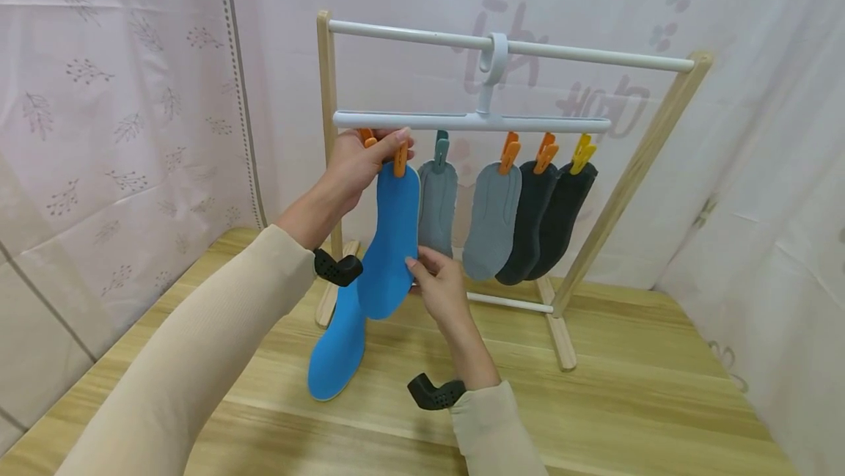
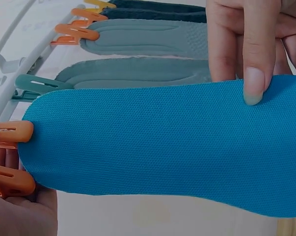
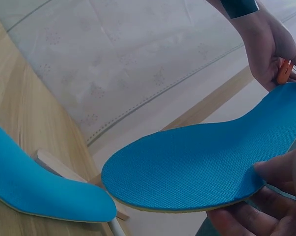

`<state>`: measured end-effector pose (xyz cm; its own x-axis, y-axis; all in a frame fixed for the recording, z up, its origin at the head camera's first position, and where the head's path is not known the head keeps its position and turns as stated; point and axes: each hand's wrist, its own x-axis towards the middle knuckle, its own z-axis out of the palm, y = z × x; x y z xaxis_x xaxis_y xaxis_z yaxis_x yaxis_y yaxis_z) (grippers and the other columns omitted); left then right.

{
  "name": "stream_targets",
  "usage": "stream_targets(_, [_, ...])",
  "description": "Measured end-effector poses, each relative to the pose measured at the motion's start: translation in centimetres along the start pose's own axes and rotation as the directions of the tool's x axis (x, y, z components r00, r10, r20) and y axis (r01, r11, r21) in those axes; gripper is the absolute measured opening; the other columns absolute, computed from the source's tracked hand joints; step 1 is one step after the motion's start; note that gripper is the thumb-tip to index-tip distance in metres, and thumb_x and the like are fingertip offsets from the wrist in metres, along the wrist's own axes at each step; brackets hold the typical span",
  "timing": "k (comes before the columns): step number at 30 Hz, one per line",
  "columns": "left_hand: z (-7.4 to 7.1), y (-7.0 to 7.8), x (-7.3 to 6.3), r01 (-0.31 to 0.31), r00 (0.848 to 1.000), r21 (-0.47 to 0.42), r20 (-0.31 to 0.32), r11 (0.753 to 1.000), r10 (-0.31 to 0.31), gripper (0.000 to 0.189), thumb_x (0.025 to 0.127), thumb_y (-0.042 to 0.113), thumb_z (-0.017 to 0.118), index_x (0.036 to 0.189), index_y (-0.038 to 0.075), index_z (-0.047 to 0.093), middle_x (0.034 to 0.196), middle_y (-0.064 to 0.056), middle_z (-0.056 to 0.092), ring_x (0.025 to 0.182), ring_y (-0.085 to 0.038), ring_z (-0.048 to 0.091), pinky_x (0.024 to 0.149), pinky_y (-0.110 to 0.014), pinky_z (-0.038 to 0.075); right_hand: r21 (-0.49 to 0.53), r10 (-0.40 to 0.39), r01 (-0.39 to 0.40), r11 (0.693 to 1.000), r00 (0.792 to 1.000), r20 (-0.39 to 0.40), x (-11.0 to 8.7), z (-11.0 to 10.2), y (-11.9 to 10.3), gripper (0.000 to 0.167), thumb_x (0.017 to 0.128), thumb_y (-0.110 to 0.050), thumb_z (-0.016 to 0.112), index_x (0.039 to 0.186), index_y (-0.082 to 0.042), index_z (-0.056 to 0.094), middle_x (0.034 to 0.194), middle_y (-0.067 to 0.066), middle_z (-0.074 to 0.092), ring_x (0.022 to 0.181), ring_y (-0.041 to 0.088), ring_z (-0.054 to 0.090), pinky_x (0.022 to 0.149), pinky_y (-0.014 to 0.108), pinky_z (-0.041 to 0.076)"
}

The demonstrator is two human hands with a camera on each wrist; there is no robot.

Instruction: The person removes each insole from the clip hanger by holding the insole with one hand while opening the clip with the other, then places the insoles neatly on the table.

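Note:
A blue insole [image 1: 391, 249] hangs toe-down below the white hanger bar [image 1: 422, 121]. At its narrow top sits an orange clothespin [image 1: 400, 159], which my left hand [image 1: 353, 168] pinches by its upper end. A second orange clothespin [image 2: 13, 179] is beside it, partly behind that hand. With thumb and fingers, my right hand [image 1: 441, 289] pinches the insole's right edge; the thumb lies on the blue face and the other fingers are behind. Another blue insole [image 1: 338, 351] lies on the table, its upper end hidden behind the hanging one.
Two grey insoles [image 1: 492, 219] and two black insoles [image 1: 569, 219] hang to the right from green, orange and yellow clothespins. A wooden-legged rack [image 1: 627, 182] carries the hanger by its hook [image 1: 495, 58]. Patterned curtains [image 1: 132, 94] stand behind the wooden table [image 1: 634, 388].

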<state>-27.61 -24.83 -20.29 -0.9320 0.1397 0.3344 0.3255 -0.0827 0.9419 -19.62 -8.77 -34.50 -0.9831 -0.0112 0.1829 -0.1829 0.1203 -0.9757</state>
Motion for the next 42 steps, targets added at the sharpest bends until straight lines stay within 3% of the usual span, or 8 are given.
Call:
stream_targets(10, [0.1,0.3,-0.4,-0.024,1.000,-0.021,-0.007,0.999,0.024,0.034,0.097,0.029,0.066,0.125,0.010,0.061,0.117,-0.010,0.071,0.105,-0.024,0.075,0.104,-0.038,0.056,-0.026,0.004,-0.004,1.000,1.000,0.020,-0.8,-0.3,-0.1,0.033,0.103,-0.013,0.058,0.135,-0.007,0.063,0.122,0.022,0.068,0.106,0.033,0.070,0.088,0.040,0.062])
stream_targets(21, [0.1,0.1,0.1,-0.021,1.000,-0.003,0.009,1.000,0.021,0.031,0.099,0.029,0.065,0.123,0.010,0.061,0.114,-0.010,0.072,0.103,-0.022,0.075,0.100,-0.038,0.058,-0.042,0.086,-0.084,0.996,0.995,0.045,-2.4,-0.3,-0.7,0.034,0.102,-0.012,0.060,0.135,-0.004,0.063,0.125,0.022,0.068,0.106,0.031,0.071,0.087,0.041,0.063])
stream_targets(29, [0.0,0.2,-0.1,-0.009,1.000,-0.005,0.013,1.000,0.009,0.029,0.099,0.027,0.065,0.122,0.010,0.060,0.114,-0.011,0.072,0.104,-0.023,0.075,0.099,-0.038,0.059,-0.062,0.145,-0.141,0.988,0.988,0.058,-3.4,-0.3,0.1,0.035,0.102,-0.014,0.060,0.136,-0.005,0.062,0.126,0.019,0.069,0.109,0.029,0.071,0.089,0.042,0.062])
stream_targets(37, [0.0,0.4,0.1,0.000,1.000,-0.009,0.017,1.000,0.000,0.029,0.098,0.026,0.066,0.121,0.010,0.062,0.112,-0.011,0.073,0.102,-0.024,0.076,0.098,-0.039,0.060,-0.078,0.199,-0.193,0.978,0.977,0.075,-3.4,-0.2,1.1,0.041,0.103,-0.015,0.059,0.142,-0.004,0.056,0.133,0.021,0.065,0.115,0.031,0.068,0.081,0.040,0.064])
stream_targets(42, [-0.1,0.4,0.1,0.006,1.000,0.002,0.019,1.000,-0.006,0.028,0.098,0.027,0.067,0.119,0.010,0.062,0.110,-0.009,0.073,0.100,-0.022,0.076,0.097,-0.037,0.060,-0.101,0.222,-0.213,0.972,0.972,0.078,-3.4,0.0,1.7,0.039,0.102,-0.013,0.060,0.140,-0.004,0.059,0.123,0.020,0.068,0.102,0.024,0.072,0.079,0.040,0.064])
